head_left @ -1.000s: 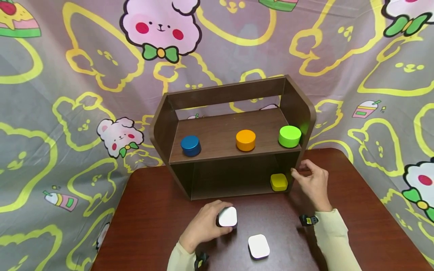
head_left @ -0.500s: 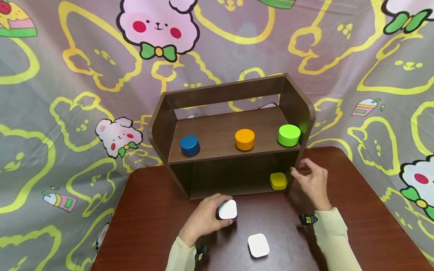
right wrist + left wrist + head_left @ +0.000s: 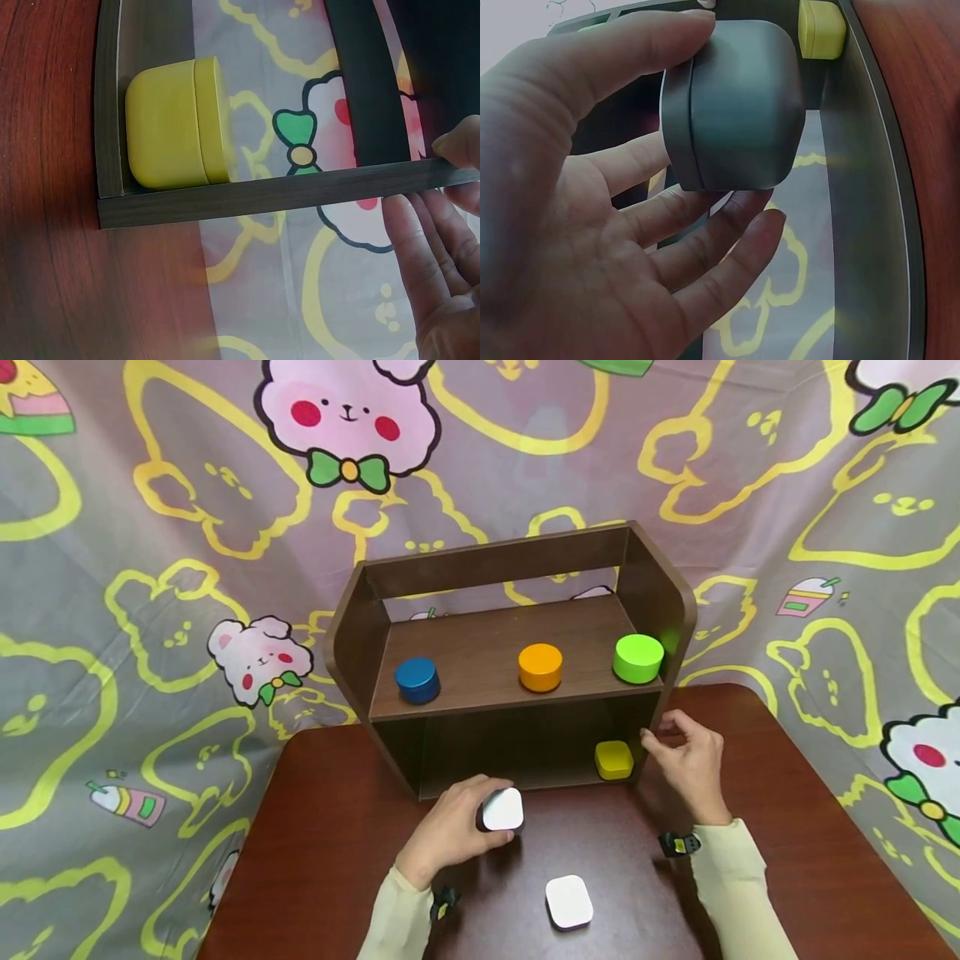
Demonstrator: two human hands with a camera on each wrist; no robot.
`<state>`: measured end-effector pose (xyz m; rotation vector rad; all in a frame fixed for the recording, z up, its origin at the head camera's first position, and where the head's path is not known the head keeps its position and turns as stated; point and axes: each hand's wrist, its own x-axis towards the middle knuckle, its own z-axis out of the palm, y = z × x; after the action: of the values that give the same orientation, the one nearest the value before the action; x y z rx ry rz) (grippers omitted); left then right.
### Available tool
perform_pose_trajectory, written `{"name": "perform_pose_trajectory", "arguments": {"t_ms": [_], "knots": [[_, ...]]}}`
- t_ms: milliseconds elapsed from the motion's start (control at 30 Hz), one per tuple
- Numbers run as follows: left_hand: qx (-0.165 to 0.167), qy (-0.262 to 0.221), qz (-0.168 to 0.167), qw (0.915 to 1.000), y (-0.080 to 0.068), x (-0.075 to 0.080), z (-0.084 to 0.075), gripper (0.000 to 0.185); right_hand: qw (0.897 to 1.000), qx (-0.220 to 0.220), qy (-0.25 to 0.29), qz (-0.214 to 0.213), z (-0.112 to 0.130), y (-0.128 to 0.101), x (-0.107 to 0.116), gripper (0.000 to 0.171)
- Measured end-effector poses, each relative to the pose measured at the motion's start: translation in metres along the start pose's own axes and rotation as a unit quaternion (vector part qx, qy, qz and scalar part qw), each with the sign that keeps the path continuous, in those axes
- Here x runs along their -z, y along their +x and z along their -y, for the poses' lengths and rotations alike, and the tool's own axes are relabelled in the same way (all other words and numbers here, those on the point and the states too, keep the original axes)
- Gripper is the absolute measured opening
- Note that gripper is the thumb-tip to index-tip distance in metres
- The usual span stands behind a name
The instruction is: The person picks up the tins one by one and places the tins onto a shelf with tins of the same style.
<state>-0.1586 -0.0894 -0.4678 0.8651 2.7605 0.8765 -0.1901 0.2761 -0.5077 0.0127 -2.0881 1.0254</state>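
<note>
My left hand (image 3: 453, 827) grips a white-topped rounded-square tin (image 3: 502, 810) between thumb and fingers, just in front of the shelf's lower opening. In the left wrist view the same tin (image 3: 742, 105) looks grey, its lid seam near the thumb. With thumb on one side and fingers on the other, my right hand (image 3: 692, 768) pinches the right side panel (image 3: 300, 193) of a brown two-level shelf (image 3: 495, 714). A yellow rounded-square tin (image 3: 614, 760) stands at the right of the lower level. Another white-topped tin (image 3: 568, 902) lies on the table, nearer the head camera.
On the upper level stand a blue round tin (image 3: 417, 680), an orange round tin (image 3: 540, 667) and a bright green round tin (image 3: 638, 658). The green one is close to the right panel. A patterned cloth (image 3: 480, 443) hangs behind the reddish-brown table (image 3: 300, 852).
My left hand has carried the white-topped tin a little forward, toward the shelf's lower opening. My right hand keeps its place on the side panel.
</note>
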Motion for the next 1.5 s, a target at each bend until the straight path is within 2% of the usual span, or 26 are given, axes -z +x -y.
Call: {"name": "perform_pose_trajectory", "arguments": {"t_ms": [133,433,667,1133,1500], "knots": [[-0.002,0.001,0.001,1.0,0.004,0.003,-0.002,0.065,1.0,0.0,-0.005,-0.001,-0.001,0.001,0.001,0.017],[-0.004,-0.007,-0.019,0.9998,0.012,0.007,0.001,0.064,1.0,-0.005,-0.005,0.006,-0.002,0.003,0.001,0.016],[-0.006,-0.009,-0.025,0.9996,0.021,0.003,0.006,0.063,1.0,-0.023,0.001,0.013,0.0,0.002,0.001,0.018],[-0.016,-0.017,-0.028,0.9993,0.046,-0.003,0.015,0.063,1.0,-0.023,-0.002,0.011,0.0,0.001,0.001,0.018],[-0.008,-0.026,-0.028,0.9992,0.059,-0.007,0.027,0.06,1.0,-0.026,-0.003,0.012,-0.001,0.001,0.0,0.019]]}}
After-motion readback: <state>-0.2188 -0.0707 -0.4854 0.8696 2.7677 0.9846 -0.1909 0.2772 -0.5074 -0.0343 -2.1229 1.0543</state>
